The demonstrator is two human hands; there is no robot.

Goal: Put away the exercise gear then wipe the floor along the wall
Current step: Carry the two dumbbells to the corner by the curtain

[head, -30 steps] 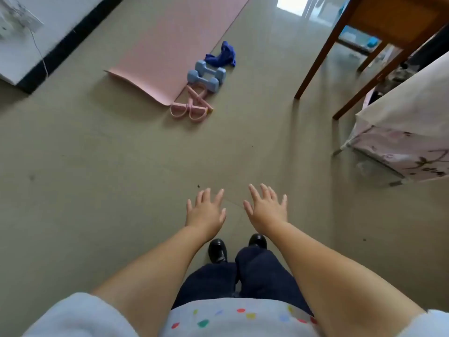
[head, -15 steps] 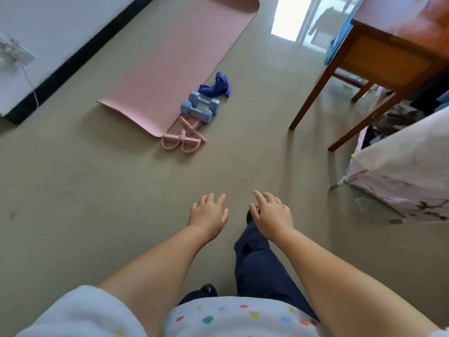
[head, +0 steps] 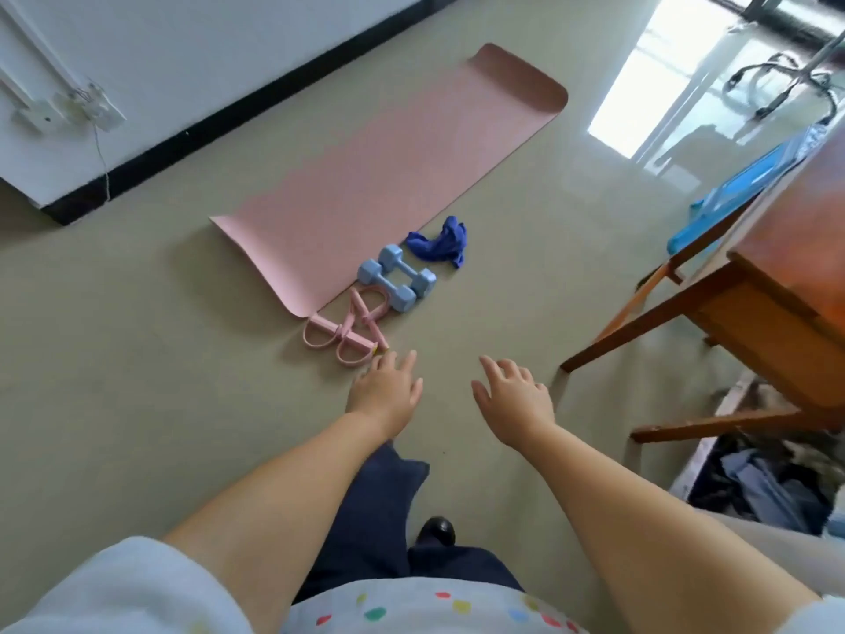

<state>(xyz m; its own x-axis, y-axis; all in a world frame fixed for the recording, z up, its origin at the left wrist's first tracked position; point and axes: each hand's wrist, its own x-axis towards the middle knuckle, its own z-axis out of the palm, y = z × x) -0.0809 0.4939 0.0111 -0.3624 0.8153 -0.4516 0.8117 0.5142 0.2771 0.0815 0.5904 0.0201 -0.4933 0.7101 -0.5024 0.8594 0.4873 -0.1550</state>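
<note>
Head view | left hand (head: 386, 390), right hand (head: 514, 395) spread, empty | mat (head: 388, 176), dumbbells (head: 397, 277), pull band (head: 347, 329), cloth (head: 441, 242) untouched centre frame | nothing stowed, wiping pending

Head-worn camera — looking down, forward

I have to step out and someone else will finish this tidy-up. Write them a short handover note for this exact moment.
Left hand: open, empty, held out toward the pink pedal puller.
Right hand: open, empty.
Gear: pink mat unrolled near the wall; two blue dumbbells at its near right edge; puller at its near corner; blue cloth crumpled beyond the dumbbells.
Done: nothing put away.
Left: stow puller, dumbbells and mat, then wipe the floor along the wall.
</note>
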